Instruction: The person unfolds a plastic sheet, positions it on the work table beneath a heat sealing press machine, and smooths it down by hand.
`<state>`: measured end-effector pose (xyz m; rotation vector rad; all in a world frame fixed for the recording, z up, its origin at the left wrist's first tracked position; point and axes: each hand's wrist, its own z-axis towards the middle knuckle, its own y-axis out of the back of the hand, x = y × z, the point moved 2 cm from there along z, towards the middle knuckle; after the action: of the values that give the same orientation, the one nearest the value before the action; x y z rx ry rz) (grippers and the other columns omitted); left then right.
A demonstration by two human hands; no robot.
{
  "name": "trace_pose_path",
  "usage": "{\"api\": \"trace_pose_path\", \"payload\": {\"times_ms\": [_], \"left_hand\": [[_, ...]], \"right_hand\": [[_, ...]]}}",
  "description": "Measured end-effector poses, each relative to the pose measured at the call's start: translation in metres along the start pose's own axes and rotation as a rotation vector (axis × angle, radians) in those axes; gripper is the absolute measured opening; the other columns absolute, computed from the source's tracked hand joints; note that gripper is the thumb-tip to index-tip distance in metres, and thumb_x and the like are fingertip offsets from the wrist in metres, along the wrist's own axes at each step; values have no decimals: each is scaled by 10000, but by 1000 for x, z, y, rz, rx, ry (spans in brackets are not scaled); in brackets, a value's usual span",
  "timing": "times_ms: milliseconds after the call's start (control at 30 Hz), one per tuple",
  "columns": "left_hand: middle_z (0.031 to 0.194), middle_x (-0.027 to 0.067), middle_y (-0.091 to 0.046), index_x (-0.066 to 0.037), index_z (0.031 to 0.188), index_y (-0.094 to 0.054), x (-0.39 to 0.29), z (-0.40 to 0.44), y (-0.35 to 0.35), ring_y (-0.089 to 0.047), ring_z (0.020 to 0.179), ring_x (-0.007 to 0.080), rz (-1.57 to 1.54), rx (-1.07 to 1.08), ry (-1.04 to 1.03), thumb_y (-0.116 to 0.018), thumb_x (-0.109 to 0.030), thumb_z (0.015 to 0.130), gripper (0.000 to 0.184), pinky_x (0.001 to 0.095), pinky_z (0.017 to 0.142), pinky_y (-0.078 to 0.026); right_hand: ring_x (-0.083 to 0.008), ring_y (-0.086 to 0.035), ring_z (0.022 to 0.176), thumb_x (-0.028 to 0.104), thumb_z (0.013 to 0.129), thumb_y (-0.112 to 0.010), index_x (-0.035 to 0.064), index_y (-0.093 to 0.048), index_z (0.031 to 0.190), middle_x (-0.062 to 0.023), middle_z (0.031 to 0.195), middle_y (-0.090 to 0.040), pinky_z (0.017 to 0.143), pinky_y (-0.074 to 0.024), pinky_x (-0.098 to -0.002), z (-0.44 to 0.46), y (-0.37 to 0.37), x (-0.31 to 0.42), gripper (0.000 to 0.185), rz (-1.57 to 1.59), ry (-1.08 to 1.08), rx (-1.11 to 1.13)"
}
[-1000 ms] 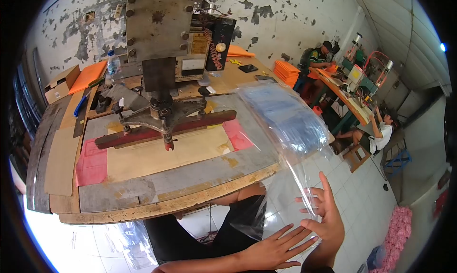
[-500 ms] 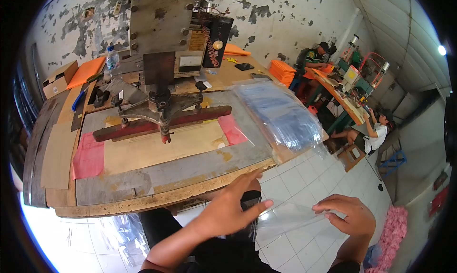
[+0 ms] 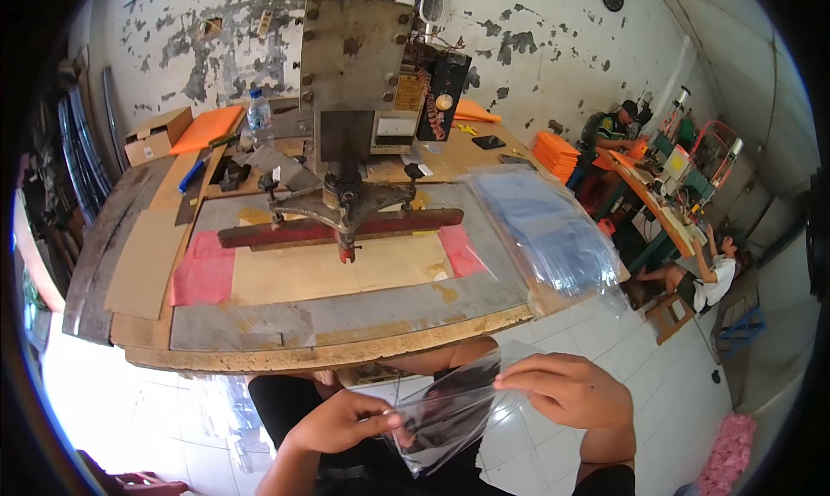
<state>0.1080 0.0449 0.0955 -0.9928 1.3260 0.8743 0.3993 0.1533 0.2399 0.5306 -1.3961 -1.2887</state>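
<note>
A clear plastic sheet [image 3: 454, 409] is stretched between my two hands, above my lap and in front of the table's front edge. My left hand [image 3: 341, 422] pinches its left end between thumb and fingers. On the other side, my right hand [image 3: 566, 390] grips the upper right part, fingers pressed together. The sheet is see-through, creased and shiny; whether it is one layer or more I cannot tell. Beyond my hands stands a press machine [image 3: 354, 72] with a long red-edged bar [image 3: 389, 228] over a tan sheet [image 3: 346, 271] with pink ends.
A pile of clear plastic sheets [image 3: 553, 228] lies on the table's right side. At the back are a water bottle [image 3: 258, 114], a cardboard box [image 3: 156, 137], a phone [image 3: 488, 141] and an orange stack [image 3: 556, 154]. Two people sit at a bench [image 3: 648, 193] to the right.
My left hand, spread open before, now pinches the sheet's left end. My right hand has moved left, bringing the sheet in front of me. The view has shifted, so the table sits further right.
</note>
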Motion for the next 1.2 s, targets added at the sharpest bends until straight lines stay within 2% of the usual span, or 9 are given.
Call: {"api": "trace_pose_path", "payload": {"times_ms": [133,233,433,733,867,933,1000,1067,1200], "left_hand": [[938,106,-812,50,987,-791,4,-44,16,-751,922,183,61,-275,-49,-660,-136,1077,245,313,876,-569],[965,120,-818,47,969,-801,19,-72,22,-750,957,186,-4,-398,62,-696,-93,1042,190,324,917,-564],[1103,150,-808,-2,940,-821,18,-97,17,-669,1301,353,234,-550,33,-769,-176,984,187,498,1139,-485],[1029,236,-795,32,807,-766,22,-79,25,-729,1149,385,82,-622,-143,-795,-335,950,395,540,1063,-529],[1009,257,-787,-28,1009,-720,4,-71,25,-760,1005,395,179,-557,-386,-687,-284,1054,263,540,947,-578],[1033,267,-782,-14,987,-722,-3,-68,26,-756,981,362,195,-565,-431,-691,-268,1052,264,500,922,-582],[1056,278,-777,-1,964,-724,-8,-68,26,-752,956,329,203,-575,-488,-696,-252,1050,267,460,897,-586],[1070,292,-771,13,937,-706,-5,-73,24,-747,932,286,6,-614,-261,-679,-256,1060,296,387,819,-597],[1100,322,-759,14,870,-661,24,-74,35,-736,878,242,-111,-651,-244,-649,-250,1075,335,317,712,-584]], "right_hand": [[-293,-703,1141,78,895,-802,93,-723,1303,-73,1326,-695,927,-583,-410,28,-8,20,416,182,230,-242],[-311,-725,1040,195,1007,-711,58,-720,1185,-95,1207,-746,942,-543,-414,29,-36,60,225,954,351,-728],[-266,-705,812,199,1079,-580,135,-606,1075,53,1172,-712,820,-464,-383,63,2,58,70,1299,909,-403],[-196,-585,612,238,1109,-434,121,-531,946,-20,817,-592,589,-428,-348,64,-38,68,223,1229,924,-909],[-164,-531,523,255,1123,-369,115,-497,889,-53,660,-538,486,-412,-333,64,-54,75,301,1225,854,-1149],[-187,-625,568,83,1077,-438,88,-593,898,-72,670,-629,522,-469,-328,56,-37,52,237,1291,859,-1105],[-294,-736,951,300,1084,-622,137,-582,1271,16,1342,-715,935,-463,-450,57,16,21,251,1084,1028,-230],[-272,-719,609,167,946,-772,96,-539,891,-140,1151,-733,622,-557,-429,47,-21,16,250,1176,965,-683],[-272,-694,1097,405,965,-785,99,-727,1253,-68,1212,-729,933,-517,-412,57,-53,-10,424,507,311,-313]]}}
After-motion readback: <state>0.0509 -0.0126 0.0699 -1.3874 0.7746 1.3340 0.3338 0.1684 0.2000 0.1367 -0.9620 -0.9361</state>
